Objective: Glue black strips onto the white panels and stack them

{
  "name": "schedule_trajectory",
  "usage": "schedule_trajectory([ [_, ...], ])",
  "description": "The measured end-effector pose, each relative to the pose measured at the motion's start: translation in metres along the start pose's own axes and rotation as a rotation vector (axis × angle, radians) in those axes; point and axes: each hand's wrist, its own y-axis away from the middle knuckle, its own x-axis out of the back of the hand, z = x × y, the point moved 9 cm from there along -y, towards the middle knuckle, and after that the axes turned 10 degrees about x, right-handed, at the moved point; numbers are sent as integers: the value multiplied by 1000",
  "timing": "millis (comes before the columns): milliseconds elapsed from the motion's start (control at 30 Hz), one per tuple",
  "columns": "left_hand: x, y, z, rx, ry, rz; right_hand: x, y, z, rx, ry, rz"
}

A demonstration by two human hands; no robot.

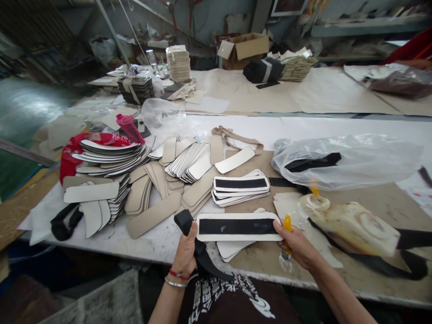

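Note:
A long white rounded panel (205, 236) with a black strip (239, 226) along its middle is held level above the table's near edge. My left hand (185, 252) is closed around a black strap (211, 264), whose loose end hangs down; its thumb is at the panel's left end. The right end of the panel is pinched by my right hand (297, 245). Beside those fingers is a yellow-handled tool (287, 223) with a clear lower part; whether the hand grips it I cannot tell. Just beyond lies a stack of similar white panels (241, 193) with black strips.
Piles of beige and white panels (153, 216) spread to the left, by a red bag (69, 157). At right lie a stained plastic container (361, 227) and a clear plastic bag (381, 157). Behind stand stacked pieces (178, 63) and a cardboard box (251, 46).

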Motion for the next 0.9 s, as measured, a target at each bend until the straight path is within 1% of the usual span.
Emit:
schedule_trajectory([
  [67,-1,0,4,-38,-25,11,0,-4,0,14,13,-7],
  [167,0,-5,5,-61,-62,65,-2,-10,-1,10,-5,-20],
  [267,0,-14,5,-54,-80,107,4,-20,-5,14,8,49],
  [333,-2,-19,5,-48,-83,123,10,-26,-12,33,75,111],
  [467,-11,-24,9,-62,-101,148,20,-39,-31,137,275,169],
  [567,-16,-28,13,-68,-78,162,26,-48,-36,185,322,210],
  [633,-19,-32,10,-12,-56,157,29,-54,-32,174,254,228],
  [733,-21,-40,2,79,-45,147,27,-60,-24,134,80,220],
  [800,-21,-44,0,105,-46,151,25,-63,-21,100,-37,211],
  [900,-21,-50,2,104,-58,160,20,-67,-22,59,-159,179],
])
